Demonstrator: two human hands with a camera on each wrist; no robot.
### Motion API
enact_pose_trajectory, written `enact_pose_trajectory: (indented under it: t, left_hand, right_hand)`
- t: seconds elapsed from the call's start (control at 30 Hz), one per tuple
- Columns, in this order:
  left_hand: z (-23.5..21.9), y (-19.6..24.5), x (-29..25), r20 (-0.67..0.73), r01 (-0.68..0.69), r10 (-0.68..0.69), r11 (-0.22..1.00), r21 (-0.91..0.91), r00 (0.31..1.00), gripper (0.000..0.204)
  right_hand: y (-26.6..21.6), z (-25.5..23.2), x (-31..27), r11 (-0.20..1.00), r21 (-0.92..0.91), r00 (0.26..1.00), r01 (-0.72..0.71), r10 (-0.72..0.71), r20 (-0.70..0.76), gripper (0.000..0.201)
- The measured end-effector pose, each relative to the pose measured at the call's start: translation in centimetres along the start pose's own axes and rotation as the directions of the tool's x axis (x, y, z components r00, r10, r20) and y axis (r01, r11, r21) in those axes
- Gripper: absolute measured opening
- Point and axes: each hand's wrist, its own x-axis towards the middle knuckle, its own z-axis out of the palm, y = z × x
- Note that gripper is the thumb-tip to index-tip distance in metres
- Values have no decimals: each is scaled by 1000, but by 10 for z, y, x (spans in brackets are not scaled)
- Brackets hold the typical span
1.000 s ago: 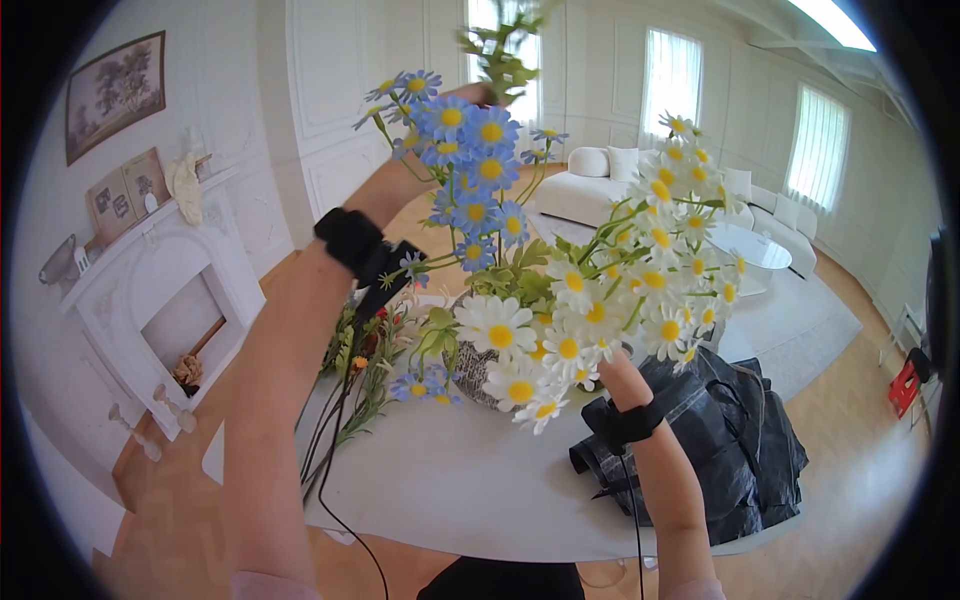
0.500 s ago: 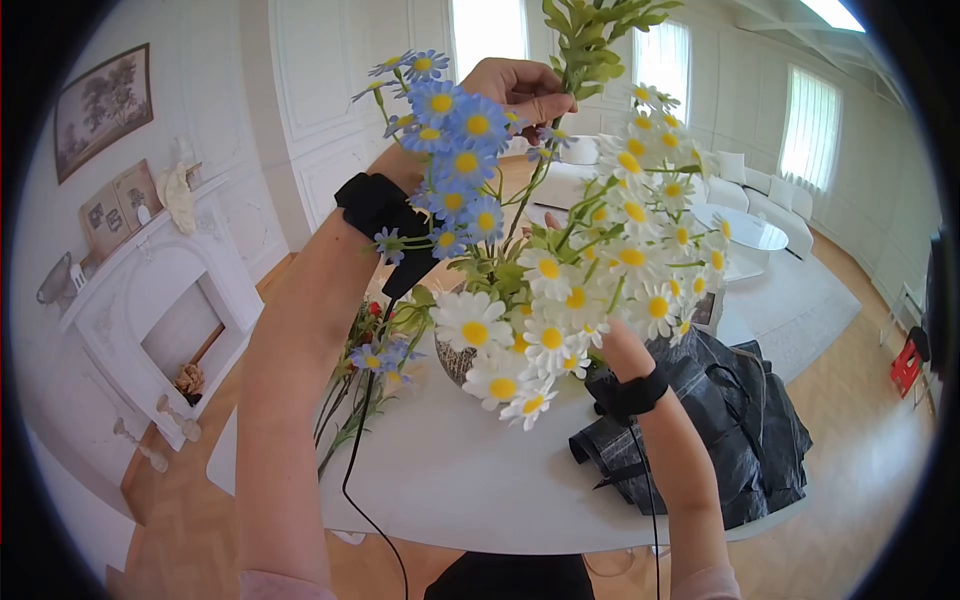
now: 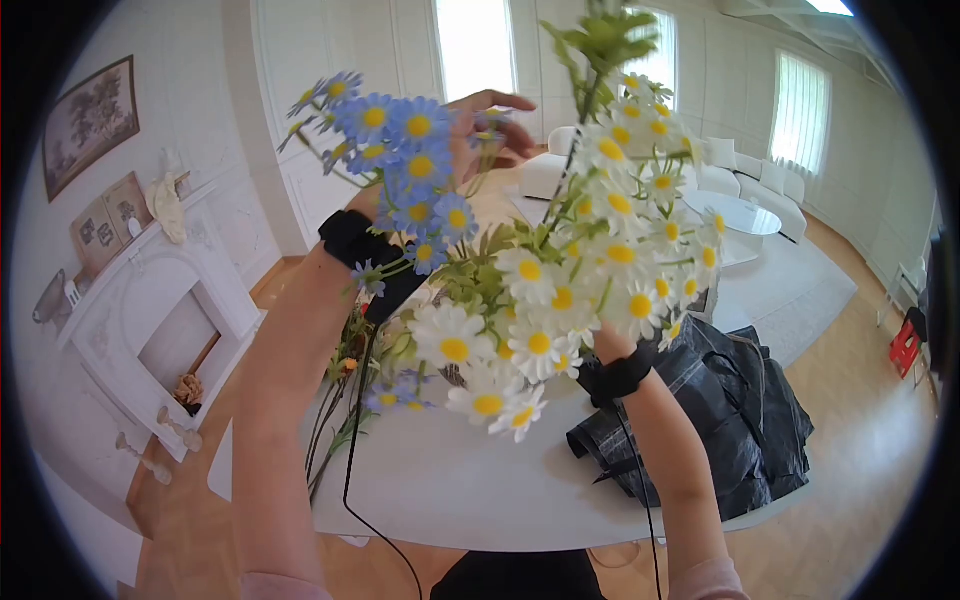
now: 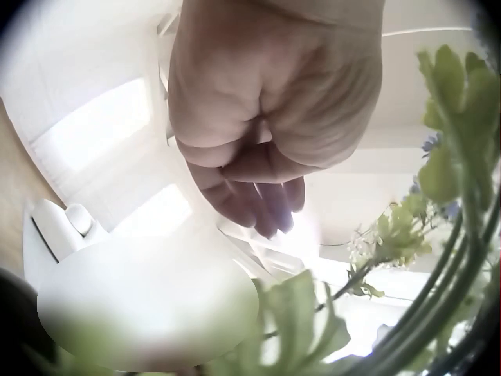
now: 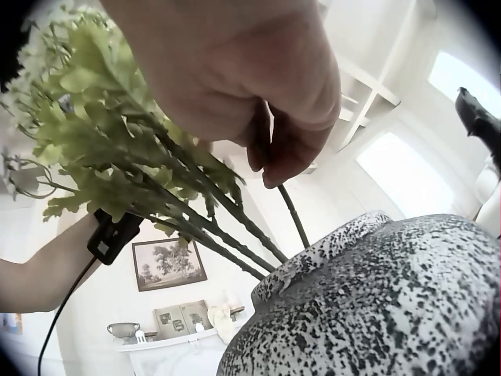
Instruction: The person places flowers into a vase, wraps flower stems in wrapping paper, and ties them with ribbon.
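Right wrist view gave the clearest look at the grip: the right hand (image 5: 258, 86) pinched a slim stem (image 5: 293, 215) between thumb and fingers, just above the rim of a speckled vase (image 5: 391, 298). Holding it so low looked like a way to steer the end while a tall leafy top (image 3: 605, 45) rose above the white daisies (image 3: 540, 345); from where I stood I took the two for one piece, though blooms hid the middle. The left hand (image 4: 270, 102) held nothing, its fingers loosely bent beside the blue daisies (image 3: 420, 125). Thicker stems (image 5: 250, 227) leaned out over the rim, probably tipped by their heavy heads.

The pinched stem was dark and thin, running down to the vase; whether its end was inside, I couldn't tell. The vase was squat and round, chalky white flecked with black. It stood on the bench (image 3: 460, 500), nearly hidden behind flowers in the head view, between loose flowers (image 3: 395, 395) and a crumpled black sheet (image 3: 720, 420), both pushed aside, I guessed, for elbow room.
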Motion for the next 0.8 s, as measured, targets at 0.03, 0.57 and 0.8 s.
enact_pose_trajectory:
  t: [0.03, 0.57, 0.8]
  left_hand:
    - [-5, 0, -10, 7, -1, 1, 1000, 16, 1000, 8]
    - [51, -23, -103, 93, 31, -52, 975, 220, 994, 19]
    - [54, -30, -102, 89, 43, -74, 948, 315, 993, 24]
  right_hand:
    - [2, -4, -6, 1000, -2, 1000, 1, -1, -3, 17]
    - [-15, 21, -26, 999, -2, 999, -42, 42, 2, 20]
    - [-12, 18, -18, 999, 3, 999, -35, 35, 26, 21]
